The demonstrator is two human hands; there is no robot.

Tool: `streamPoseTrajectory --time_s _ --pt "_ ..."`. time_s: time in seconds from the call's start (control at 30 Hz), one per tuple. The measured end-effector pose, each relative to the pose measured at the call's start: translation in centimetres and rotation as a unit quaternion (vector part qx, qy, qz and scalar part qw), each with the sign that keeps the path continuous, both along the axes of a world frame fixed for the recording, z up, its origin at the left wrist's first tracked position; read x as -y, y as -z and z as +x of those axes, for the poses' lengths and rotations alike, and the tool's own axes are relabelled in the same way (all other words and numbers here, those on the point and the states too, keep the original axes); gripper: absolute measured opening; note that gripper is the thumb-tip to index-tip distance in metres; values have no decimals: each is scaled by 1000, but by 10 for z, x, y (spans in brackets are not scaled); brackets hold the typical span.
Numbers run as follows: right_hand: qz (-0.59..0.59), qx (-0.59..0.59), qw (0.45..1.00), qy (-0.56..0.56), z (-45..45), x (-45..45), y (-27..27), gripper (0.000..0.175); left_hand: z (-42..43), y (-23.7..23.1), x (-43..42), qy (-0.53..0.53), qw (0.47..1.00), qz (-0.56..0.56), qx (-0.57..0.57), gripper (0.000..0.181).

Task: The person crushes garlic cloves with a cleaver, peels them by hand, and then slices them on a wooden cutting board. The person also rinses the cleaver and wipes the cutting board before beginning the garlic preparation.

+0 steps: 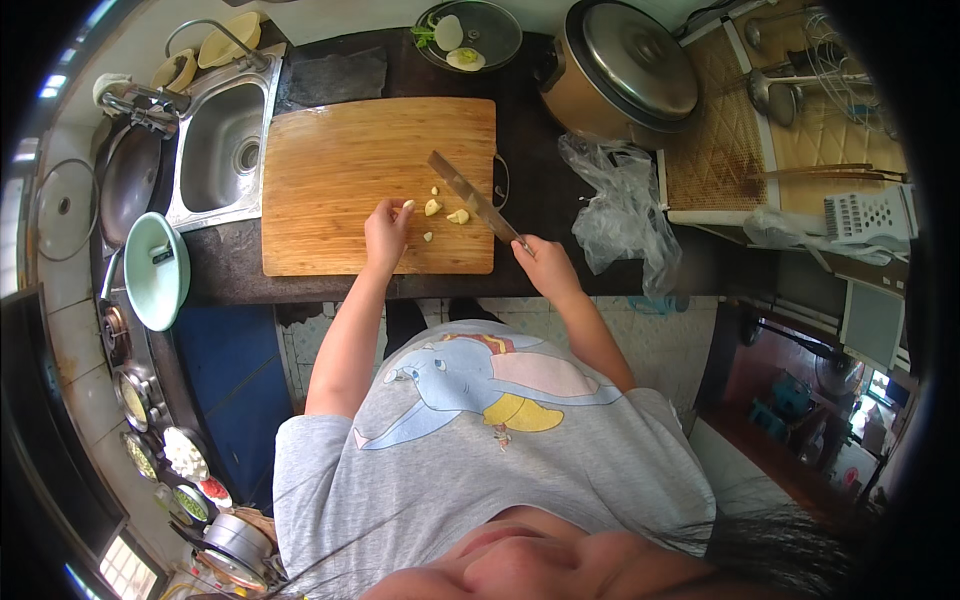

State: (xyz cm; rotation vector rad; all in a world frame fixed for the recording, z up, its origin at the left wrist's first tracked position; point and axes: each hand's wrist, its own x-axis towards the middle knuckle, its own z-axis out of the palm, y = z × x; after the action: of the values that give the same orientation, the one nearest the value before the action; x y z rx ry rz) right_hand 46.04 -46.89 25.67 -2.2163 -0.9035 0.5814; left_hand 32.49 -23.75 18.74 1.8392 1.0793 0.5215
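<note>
A wooden cutting board (337,165) lies on the dark countertop before me. My left hand (387,234) is over the board, pinching a small peeled garlic clove (409,204) between thumb and fingers. The handle of a broad kitchen knife (472,195) is in my right hand (546,266). Its blade slants up and left above the right part of the board, and pale bits cling to it. Between the hand and the blade lie several garlic pieces, among them a larger clove (433,207), a split one (458,217) and a small one (428,237).
Left of the board is a steel sink (221,150), with a mint-green bowl (157,270) nearer me. A lidded pot (622,67) and a crumpled plastic bag (622,210) stand to the right. Behind the board, a glass lid (491,34) holds cut vegetable pieces (466,59).
</note>
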Motion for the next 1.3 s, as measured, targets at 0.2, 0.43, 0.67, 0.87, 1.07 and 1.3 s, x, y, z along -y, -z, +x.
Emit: streamPoseTrajectory --time_s 0.2,0.43,0.67,0.87,1.07,1.3 --pt "6 12 1000 -3 -3 -6 4 28 25 3 0 80 996 48 -8 26" --pt "-8 4 1000 25 -3 -4 2 27 33 2 -2 170 978 100 -72 26" --pt "8 3 1000 30 -4 -3 1 26 13 -2 -2 104 993 -60 -16 26" --pt "10 12 1000 -2 1 -15 3 28 35 -2 -19 14 999 -37 1 25" --pt "-36 22 999 -26 18 -51 2 30 55 17 -14 9 1000 15 25 23" --pt "-107 28 993 -36 16 -65 1 31 58 24 -9 -21 999 19 25 23"
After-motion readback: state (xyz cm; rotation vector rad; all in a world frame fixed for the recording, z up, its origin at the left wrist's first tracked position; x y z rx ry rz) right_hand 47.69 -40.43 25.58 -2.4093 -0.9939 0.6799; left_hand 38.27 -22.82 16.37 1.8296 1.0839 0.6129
